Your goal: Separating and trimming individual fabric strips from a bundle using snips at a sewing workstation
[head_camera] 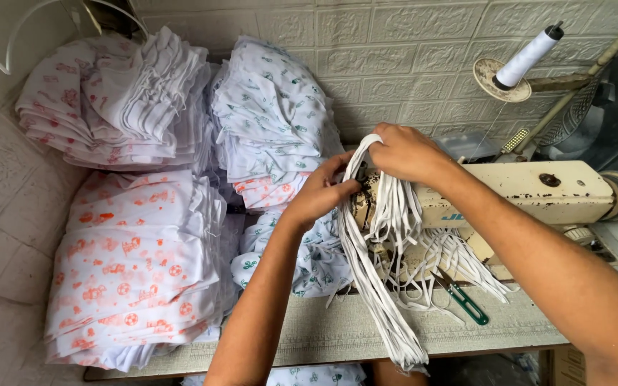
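Observation:
A thick bundle of white elastic strips [380, 286] hangs down over the front of a cream sewing machine [523, 193]. My right hand [405, 151] grips the top loop of the bundle above the machine's head. My left hand [322, 191] pinches the strips just below, at the bundle's left side. The strips' loose ends fan out over the grey table top [323, 329] and trail past its front edge.
Stacks of white printed cloth pieces lie at the left: orange-patterned ones [137, 271] in front, green-patterned ones [273, 114] behind. A white thread spool [527, 57] stands at the upper right. Green-handled snips [466, 304] lie on the table under the strips.

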